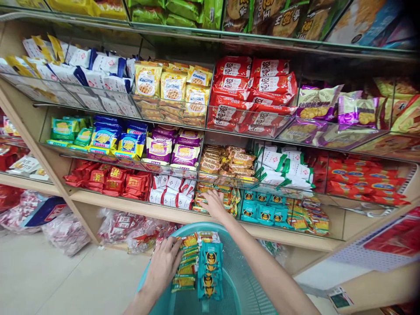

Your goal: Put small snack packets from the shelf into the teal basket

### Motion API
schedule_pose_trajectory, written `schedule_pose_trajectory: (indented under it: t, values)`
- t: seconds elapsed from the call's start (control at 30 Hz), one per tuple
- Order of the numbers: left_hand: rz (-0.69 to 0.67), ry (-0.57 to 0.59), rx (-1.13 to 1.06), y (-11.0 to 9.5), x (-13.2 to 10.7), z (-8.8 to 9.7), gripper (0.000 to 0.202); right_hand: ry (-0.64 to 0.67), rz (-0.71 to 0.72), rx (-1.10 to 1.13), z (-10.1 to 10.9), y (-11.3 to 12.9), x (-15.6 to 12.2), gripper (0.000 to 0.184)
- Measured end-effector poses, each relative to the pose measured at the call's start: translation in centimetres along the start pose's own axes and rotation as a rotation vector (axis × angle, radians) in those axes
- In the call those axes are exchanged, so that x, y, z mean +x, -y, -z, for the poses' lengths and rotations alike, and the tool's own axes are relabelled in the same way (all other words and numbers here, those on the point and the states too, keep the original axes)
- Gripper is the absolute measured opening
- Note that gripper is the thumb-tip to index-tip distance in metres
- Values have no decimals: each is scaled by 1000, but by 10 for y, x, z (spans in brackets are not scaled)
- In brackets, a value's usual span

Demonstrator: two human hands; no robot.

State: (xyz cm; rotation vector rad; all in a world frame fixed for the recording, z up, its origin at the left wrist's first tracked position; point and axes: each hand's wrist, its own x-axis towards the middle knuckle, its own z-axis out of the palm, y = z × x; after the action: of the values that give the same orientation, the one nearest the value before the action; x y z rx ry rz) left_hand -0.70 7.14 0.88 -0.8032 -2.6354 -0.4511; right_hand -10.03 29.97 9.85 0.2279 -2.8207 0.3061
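My left hand [164,264] is inside the left side of a teal plastic basket [244,262], its fingers curled against a row of yellow-and-green snack packets [186,271]. Its fingertips are partly hidden. Alongside that row lies a row of teal snack packets [210,271] with black-and-yellow round prints. My right hand [215,204] reaches over the basket into a bottom shelf compartment, fingers spread on similar yellow-and-green packets [232,199]. Nothing is visibly held in it. Right of this compartment sit more teal packets [265,210].
Clear dividers and a glass front edge [167,170] bound the shelf compartments. White-and-red packets [172,190] and red packets [111,178] lie to the left. Wrapped cookies [172,87] fill a higher tier. Plastic bags [131,229] sit under the wooden ledge [108,203].
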Motion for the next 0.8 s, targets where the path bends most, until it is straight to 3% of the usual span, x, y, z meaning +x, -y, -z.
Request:
schedule_pose_trajectory:
  t: [0.33,0.6,0.7,0.8]
  values:
    - [5,19,-1,-2,-1,4,31,-33,10,65,2,0,-4,19]
    - [43,-53,-147,1,1,0,30,-137,53,240,27,10,-22,18]
    - [128,-101,-301,1,4,2,31,-70,113,361,33,21,-34,19]
    - [223,-145,-415,-1,7,7,34,112,160,515,25,30,-42,18]
